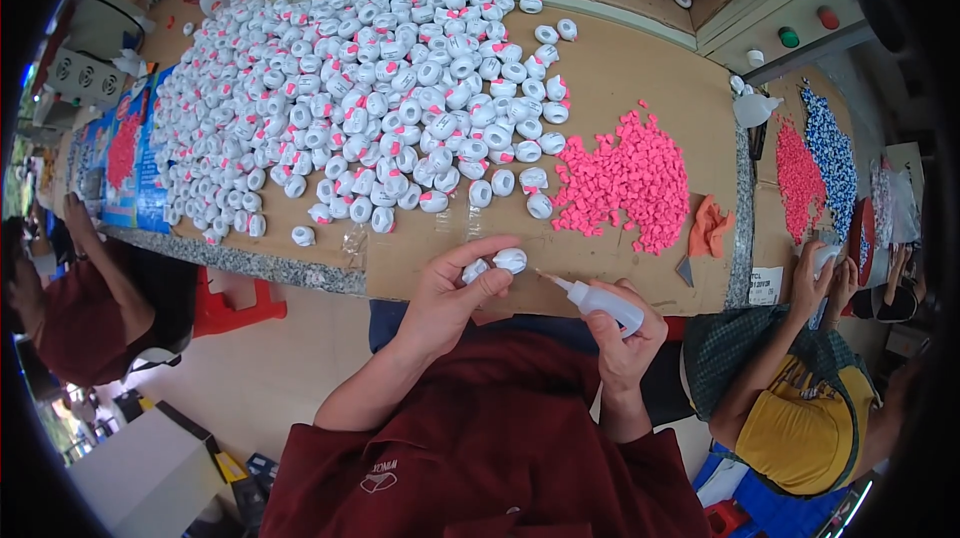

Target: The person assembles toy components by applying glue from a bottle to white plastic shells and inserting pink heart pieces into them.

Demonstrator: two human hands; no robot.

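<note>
My left hand (450, 290) is closed on a small white rounded piece (510, 260) held between thumb and fingertips. A second white piece (474, 272) shows between the same fingers. My right hand (630, 343) grips a translucent squeeze bottle (612, 309), tilted so its thin tip points toward the piece in my left hand. The tip appears just short of the piece. Beyond my hands spreads a large heap of white rounded pieces (400, 108), many with a dark oval opening and a pink bit. Right of it lies a pile of small pink pieces (625, 183).
Cardboard (420, 273) covers the bench, with a granite edge (260, 260). An orange scrap (710, 228) and a dark triangular blade-like piece (684, 271) lie at the right. A cabinet (790, 18) stands behind. Co-workers sit at left (90, 308) and right (800, 408).
</note>
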